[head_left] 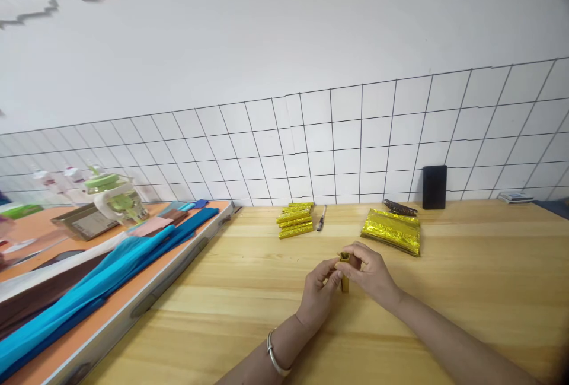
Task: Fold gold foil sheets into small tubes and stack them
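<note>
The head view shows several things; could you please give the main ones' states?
Small gold tube: upright, top open, held by left hand and right hand
Narrow gold foil pieces: lying close together
Flat gold foil packet: lying down
Slim black-and-white pen: lying flat
Black rectangular slab: standing upright
Clear jar with green lid: lid on

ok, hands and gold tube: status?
Left hand, right hand both holding gold tube. Tube upright, open end up. Gold foil pack beyond, apart from hands.

Our fingers (352,271) hide part of the gold tube (345,286); the bottom edge cuts off our forearms (448,331), and we see the far-left pale objects (45,178) only blurred.
</note>
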Demonstrator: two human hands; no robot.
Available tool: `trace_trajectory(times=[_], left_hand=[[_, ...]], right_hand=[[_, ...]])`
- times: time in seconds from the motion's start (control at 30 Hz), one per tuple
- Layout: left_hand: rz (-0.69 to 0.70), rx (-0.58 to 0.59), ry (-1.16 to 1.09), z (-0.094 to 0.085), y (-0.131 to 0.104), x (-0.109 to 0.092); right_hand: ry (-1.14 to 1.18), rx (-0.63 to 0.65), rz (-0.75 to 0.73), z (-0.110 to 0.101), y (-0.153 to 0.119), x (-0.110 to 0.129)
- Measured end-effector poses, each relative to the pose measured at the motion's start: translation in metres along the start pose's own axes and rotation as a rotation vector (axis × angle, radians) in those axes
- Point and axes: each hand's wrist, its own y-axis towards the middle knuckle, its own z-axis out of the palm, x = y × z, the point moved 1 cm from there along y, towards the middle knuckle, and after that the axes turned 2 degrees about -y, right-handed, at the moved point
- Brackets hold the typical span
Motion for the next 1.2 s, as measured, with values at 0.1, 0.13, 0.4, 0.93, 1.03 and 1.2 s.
trace_trajectory(times=[0.1,0.13,0.4,0.93,1.03,1.2], left_hand=[[-0.015,0.016,-0.027,0.0013,-0.0001,0.0009],[-0.015,0.019,-0.027,0.0013,-0.0001,0.0014],[0.003,0.018,0.090,0.0013,0.0004,-0.0042],[0.107,-0.053,0.004,-0.0006,-0.0009,-0.0049],[0.136,-0.098,0.017,-0.0007,-0.0021,-0.0065],[0.097,-0.168,0.006,0.0007,-0.0035,-0.0052]], right_hand=[[-0.001,0.000,0.008,0.0016,-0.0003,-0.0030],[-0.004,0.002,0.007,0.0023,-0.0006,-0.0038],[0.027,0.000,0.021,0.0049,-0.0019,-0.0056],[0.145,0.026,0.042,0.0044,-0.0058,-0.0052],[0.143,0.019,0.038,0.0048,-0.0061,-0.0043],[0.171,0.010,0.075,0.0067,-0.0070,-0.0059]])
